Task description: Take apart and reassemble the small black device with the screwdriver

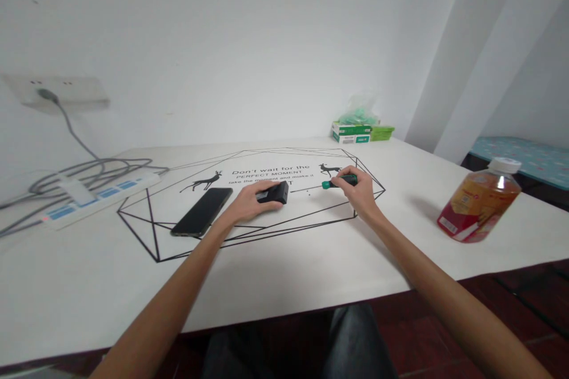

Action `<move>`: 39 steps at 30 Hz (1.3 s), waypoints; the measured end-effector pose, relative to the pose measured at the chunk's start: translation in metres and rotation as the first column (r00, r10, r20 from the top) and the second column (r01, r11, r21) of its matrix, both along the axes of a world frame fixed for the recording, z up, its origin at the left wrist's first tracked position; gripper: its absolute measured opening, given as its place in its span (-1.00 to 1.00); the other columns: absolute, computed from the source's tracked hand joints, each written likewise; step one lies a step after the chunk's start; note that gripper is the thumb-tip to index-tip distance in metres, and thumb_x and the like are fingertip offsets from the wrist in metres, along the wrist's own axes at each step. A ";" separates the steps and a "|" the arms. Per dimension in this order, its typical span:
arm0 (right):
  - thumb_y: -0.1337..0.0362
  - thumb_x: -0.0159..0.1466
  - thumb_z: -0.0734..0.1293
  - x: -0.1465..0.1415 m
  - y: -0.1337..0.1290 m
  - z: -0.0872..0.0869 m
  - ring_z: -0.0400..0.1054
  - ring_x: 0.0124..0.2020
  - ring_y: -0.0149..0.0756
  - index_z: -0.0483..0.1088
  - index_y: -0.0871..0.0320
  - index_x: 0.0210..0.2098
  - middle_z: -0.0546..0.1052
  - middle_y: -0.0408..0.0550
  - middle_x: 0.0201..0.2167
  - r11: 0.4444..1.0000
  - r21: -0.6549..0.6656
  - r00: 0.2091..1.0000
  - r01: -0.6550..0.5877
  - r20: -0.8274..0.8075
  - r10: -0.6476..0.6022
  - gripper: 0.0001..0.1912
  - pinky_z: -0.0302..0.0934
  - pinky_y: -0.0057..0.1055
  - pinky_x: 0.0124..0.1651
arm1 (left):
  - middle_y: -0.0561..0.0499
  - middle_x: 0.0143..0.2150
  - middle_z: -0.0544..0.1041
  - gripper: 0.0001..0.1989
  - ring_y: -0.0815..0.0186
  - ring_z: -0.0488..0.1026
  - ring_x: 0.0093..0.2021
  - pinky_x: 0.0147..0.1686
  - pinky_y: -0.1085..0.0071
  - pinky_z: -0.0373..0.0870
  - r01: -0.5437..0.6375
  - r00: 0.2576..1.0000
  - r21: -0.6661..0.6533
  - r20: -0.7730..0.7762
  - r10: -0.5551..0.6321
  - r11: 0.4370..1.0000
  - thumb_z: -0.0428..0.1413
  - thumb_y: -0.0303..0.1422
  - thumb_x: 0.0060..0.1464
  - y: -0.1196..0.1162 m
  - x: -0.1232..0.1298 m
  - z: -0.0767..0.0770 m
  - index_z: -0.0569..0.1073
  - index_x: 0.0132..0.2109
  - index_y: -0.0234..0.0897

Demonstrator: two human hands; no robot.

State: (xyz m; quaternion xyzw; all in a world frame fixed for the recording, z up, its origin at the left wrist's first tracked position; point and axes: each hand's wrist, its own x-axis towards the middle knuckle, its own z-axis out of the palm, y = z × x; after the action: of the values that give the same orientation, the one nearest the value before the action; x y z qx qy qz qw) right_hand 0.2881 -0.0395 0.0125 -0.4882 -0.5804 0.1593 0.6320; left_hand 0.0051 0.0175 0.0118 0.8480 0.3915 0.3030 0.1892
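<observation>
My left hand (249, 202) is closed around a small black box-shaped device (278, 192), which rests on the white table; its exact kind does not show. In my right hand (361, 192) is a screwdriver (327, 184) with a green and black handle, gripped between fingers and thumb. Its thin shaft points left, with the tip close to the device's right end; whether they touch I cannot tell. A few tiny dark specks (309, 193) lie on the table below the shaft. A black smartphone (202, 211) lies flat, left of my left hand.
A bottle of amber drink (480, 201) stands at the right. Green and white boxes (351, 132) with a plastic bag (359, 111) sit at the back. On the left are a power strip (102, 198) and coiled grey cable (48, 174), plugged into a wall socket (84, 90).
</observation>
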 end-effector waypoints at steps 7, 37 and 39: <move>0.21 0.06 0.39 -0.005 -0.003 0.001 0.21 -0.51 -0.37 0.36 0.16 -0.54 0.37 -0.14 -0.57 0.999 0.036 0.998 -0.002 0.066 0.000 -0.83 0.07 -0.42 -0.40 | -0.10 0.13 0.47 -0.35 0.07 0.36 0.15 0.21 0.13 0.18 0.038 0.999 0.015 -0.006 -0.038 0.999 0.23 0.02 -0.11 -0.001 0.003 -0.002 0.47 0.10 -0.21; 0.14 0.07 0.38 0.008 0.001 0.000 -0.01 -0.75 -0.51 0.30 0.11 -0.39 0.21 -0.33 -0.77 0.902 -0.309 0.951 -0.301 -0.033 0.307 -0.77 -0.15 -0.50 -0.64 | -0.10 0.06 0.50 -0.37 0.07 0.41 0.08 0.13 0.16 0.27 0.028 0.991 0.161 -0.137 -0.005 0.987 0.20 0.05 -0.08 0.006 0.004 -0.021 0.47 0.10 -0.17; 0.13 0.06 0.40 0.012 0.000 -0.001 -0.04 -0.78 -0.51 0.27 0.10 -0.37 0.17 -0.37 -0.80 0.824 -0.409 0.916 -0.393 -0.099 0.388 -0.74 -0.21 -0.52 -0.68 | -0.10 0.06 0.50 -0.37 0.08 0.42 0.05 0.11 0.17 0.28 0.021 0.986 0.179 -0.165 0.009 0.984 0.19 0.07 -0.08 0.007 0.003 -0.023 0.47 0.10 -0.16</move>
State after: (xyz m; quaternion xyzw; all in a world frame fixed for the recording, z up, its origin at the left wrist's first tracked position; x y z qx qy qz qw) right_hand 0.3005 -0.0397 0.0112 -0.4829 -0.6161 0.4091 0.4690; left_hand 0.0079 0.0243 -0.0108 0.8850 0.3745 0.2651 0.0794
